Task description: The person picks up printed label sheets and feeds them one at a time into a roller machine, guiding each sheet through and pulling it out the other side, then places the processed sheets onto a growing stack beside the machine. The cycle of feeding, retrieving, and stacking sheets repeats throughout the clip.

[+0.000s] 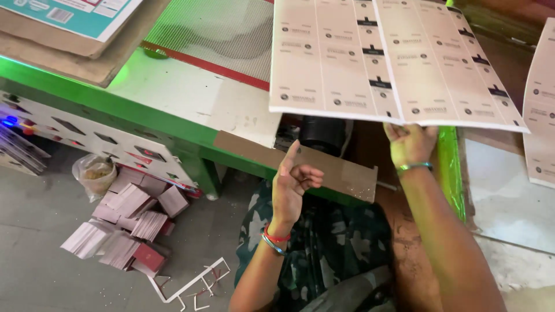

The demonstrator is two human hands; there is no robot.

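Note:
My right hand [409, 144] grips the near edge of a large stack of printed card sheets [381, 58], pale with rows of small labels and black tabs, holding it up flat above the machine. My left hand [292, 185] is raised below the sheets, index finger pointing up and the other fingers curled, holding nothing; its fingertip is close to a brown cardboard strip [324, 164] at the table edge. Both wrists carry bangles.
A green-edged machine table [173, 98] with a mesh screen [214, 29] spans the left. Stacks of small cut cards [127, 222] and a plastic bag [94, 173] lie on the grey floor. More printed sheets [540, 110] hang at the right.

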